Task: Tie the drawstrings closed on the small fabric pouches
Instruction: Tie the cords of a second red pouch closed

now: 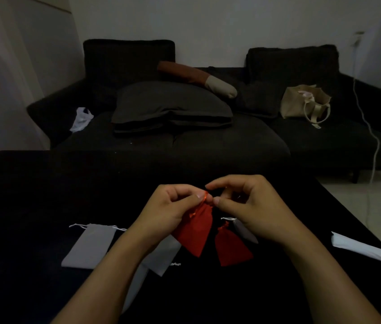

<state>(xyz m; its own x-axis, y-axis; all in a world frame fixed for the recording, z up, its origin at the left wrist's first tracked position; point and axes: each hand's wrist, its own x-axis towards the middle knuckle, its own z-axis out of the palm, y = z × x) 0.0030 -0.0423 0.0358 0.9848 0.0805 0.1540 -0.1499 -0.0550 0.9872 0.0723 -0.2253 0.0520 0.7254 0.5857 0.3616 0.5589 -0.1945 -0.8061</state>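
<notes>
A red pouch (194, 232) was held raised, its drawstring (205, 195) pinched in the grip of left hand (173, 206) and right hand (247, 206); the knot should be cinched against the gathered neck.

1. The room was dim, the picture dark and low in contrast.
2. The black table (44, 206) swallowed detail; the sofa (208, 141) read nearly as black.
3. Wide-angle distortion bent the wall (9, 66) lines at the edges.
4. Softness and slight graininess showed throughout.

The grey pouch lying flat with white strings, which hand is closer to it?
Left. The left hand is just right of the grey pouch; the right hand is farther right, past the red pouch.
</notes>
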